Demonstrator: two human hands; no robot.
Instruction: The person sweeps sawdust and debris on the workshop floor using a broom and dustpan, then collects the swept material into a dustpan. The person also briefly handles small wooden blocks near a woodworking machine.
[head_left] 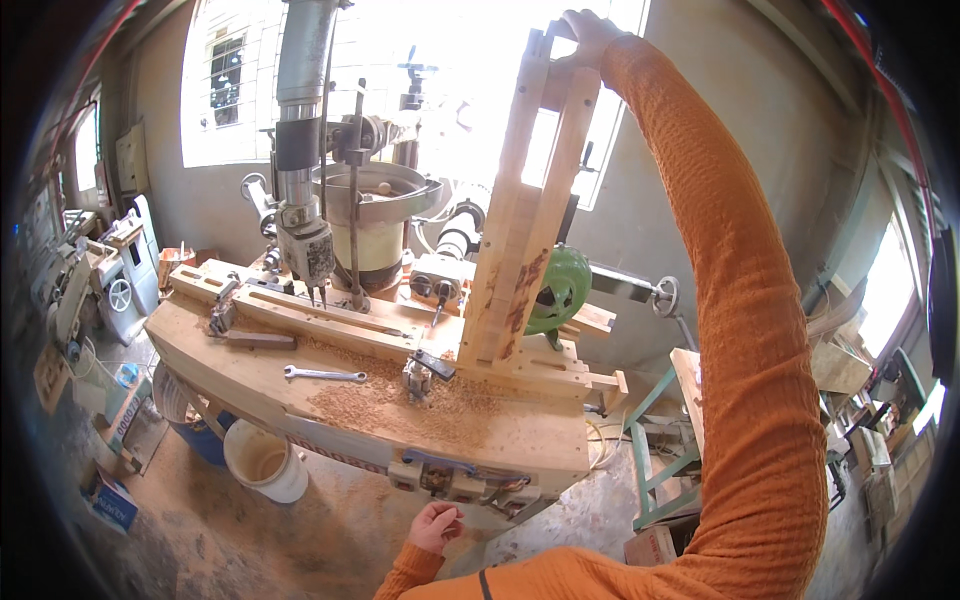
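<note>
At the upper right, my right hand [590, 38] is raised with its fingers curled over the top of a tall wooden frame [500, 230]. The frame has two parallel rails and stands upright, leaning slightly right, on the right part of the wooden machine table [240, 372]. Low in the middle, in front of the table's edge, my left hand [436, 527] is closed; what its fingers hold, if anything, is too small to tell. A combination wrench [325, 374] lies among wood shavings [365, 402]. Right of it stands a metal clamp [417, 378] by the wooden fence.
A drill head [304, 240] with bits hangs over the fence at left. A green motor [566, 290] sits behind the frame. Switches [465, 482] line the table's front. A white bucket [265, 462] stands on the floor below, and a green-legged stand [655, 465] is at right.
</note>
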